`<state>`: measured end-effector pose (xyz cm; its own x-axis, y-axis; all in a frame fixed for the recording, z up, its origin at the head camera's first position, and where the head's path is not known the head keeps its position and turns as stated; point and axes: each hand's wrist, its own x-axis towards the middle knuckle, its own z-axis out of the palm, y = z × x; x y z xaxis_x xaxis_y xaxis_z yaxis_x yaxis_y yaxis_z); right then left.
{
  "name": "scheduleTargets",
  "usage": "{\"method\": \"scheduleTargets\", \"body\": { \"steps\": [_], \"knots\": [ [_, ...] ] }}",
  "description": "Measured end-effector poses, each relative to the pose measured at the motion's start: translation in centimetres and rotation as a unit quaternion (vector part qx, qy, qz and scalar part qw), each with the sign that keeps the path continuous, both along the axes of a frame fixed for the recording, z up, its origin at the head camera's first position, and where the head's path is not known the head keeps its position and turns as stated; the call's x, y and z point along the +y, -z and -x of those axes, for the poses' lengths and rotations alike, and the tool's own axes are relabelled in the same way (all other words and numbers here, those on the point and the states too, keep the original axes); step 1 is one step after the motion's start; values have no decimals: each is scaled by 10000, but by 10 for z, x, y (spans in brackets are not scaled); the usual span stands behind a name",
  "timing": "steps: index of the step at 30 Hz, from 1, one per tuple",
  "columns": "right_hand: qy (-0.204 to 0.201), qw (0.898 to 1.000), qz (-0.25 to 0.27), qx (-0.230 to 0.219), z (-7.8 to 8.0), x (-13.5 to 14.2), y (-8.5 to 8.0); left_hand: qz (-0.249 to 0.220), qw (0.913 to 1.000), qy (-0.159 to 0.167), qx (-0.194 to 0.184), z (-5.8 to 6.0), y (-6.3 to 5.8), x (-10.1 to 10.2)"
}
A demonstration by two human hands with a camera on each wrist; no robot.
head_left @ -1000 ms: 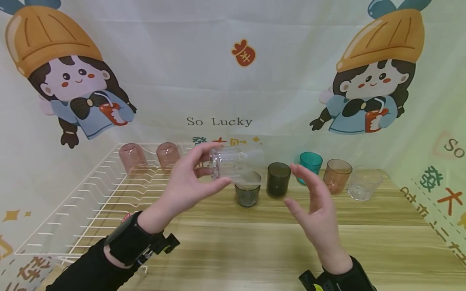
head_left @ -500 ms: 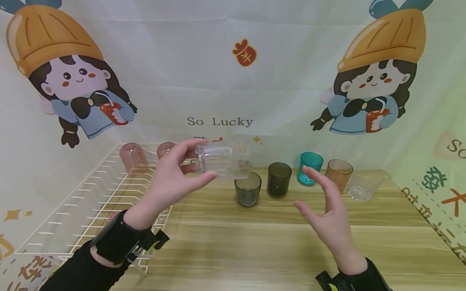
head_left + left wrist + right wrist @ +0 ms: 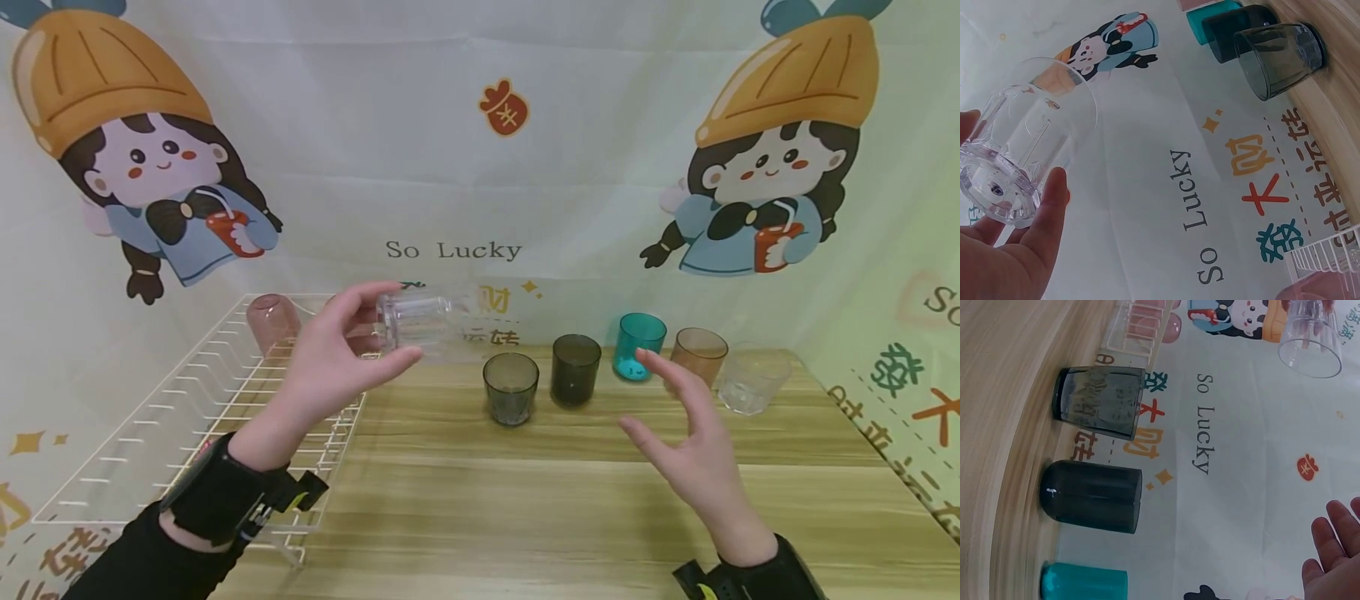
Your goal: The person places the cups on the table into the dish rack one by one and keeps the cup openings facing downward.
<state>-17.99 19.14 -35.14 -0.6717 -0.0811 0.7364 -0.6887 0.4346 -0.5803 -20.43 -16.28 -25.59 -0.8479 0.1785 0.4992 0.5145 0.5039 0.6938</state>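
Observation:
My left hand (image 3: 337,342) grips a clear glass (image 3: 420,321) by its base, the glass lying sideways in the air with its mouth to the right. In the left wrist view the thumb and fingers wrap the thick base of this clear glass (image 3: 1029,137). Below and right of it, a grey glass (image 3: 511,389) and a dark glass (image 3: 575,371) stand upright on the wooden table (image 3: 525,517). My right hand (image 3: 690,442) hovers with fingers spread and holds nothing, in front of a teal glass (image 3: 639,346) and an amber glass (image 3: 699,354).
A white wire rack (image 3: 187,450) stands at the left, partly behind my left arm. An upside-down pink glass (image 3: 272,321) sits at its back; in the right wrist view, pink glasses (image 3: 1163,325) show there. Another clear glass (image 3: 750,382) stands far right. A printed cloth (image 3: 450,167) hangs behind.
My left hand has carried the clear glass leftward, from above the grey glass toward the rack. My right hand has drawn away to the right and slightly down.

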Motion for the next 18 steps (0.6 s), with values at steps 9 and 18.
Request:
{"method": "scheduleTargets", "body": {
  "steps": [9, 18],
  "knots": [
    [197, 9993, -296, 77, 4, 8, 6, 248, 9984, -456, -242, 7, 1, -18],
    [296, 9988, -389, 9, 7, 16, 13, 309, 9975, -614, -153, 18, 4, -36]
  ]
}}
